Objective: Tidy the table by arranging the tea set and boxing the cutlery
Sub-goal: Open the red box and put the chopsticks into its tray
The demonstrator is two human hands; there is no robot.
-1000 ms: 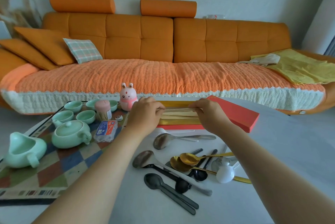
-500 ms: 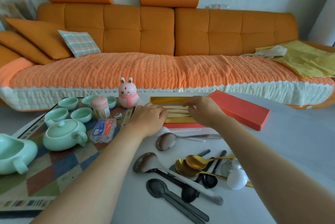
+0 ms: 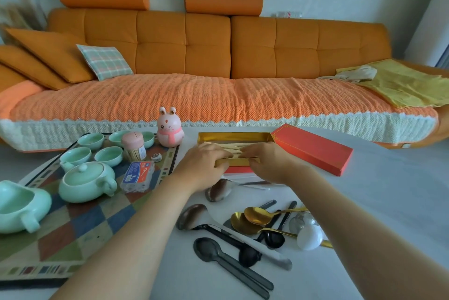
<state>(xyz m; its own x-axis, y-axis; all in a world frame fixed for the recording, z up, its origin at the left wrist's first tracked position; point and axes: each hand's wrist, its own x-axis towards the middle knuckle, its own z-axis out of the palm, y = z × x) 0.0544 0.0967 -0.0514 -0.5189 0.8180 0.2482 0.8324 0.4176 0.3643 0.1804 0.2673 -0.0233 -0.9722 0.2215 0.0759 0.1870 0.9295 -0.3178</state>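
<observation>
Far centre: gold-lined cardboard box (image 3: pixel 233 136), open, long axis left-right
Contents: pale wooden chopsticks (image 3: pixel 233 147), lying lengthwise
Hands: left hand (image 3: pixel 201 166), right hand (image 3: pixel 268 163) palm-down, fingertips pinching chopsticks

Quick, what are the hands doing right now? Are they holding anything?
Left hand: curled, pinching the chopsticks in the gold box.
Right hand: curled, pinching the same chopsticks.

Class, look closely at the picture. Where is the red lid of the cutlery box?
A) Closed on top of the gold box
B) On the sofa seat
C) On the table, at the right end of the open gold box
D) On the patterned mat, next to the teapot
C: the red lid lies on the table against the right end of the gold box, which is open.
</observation>
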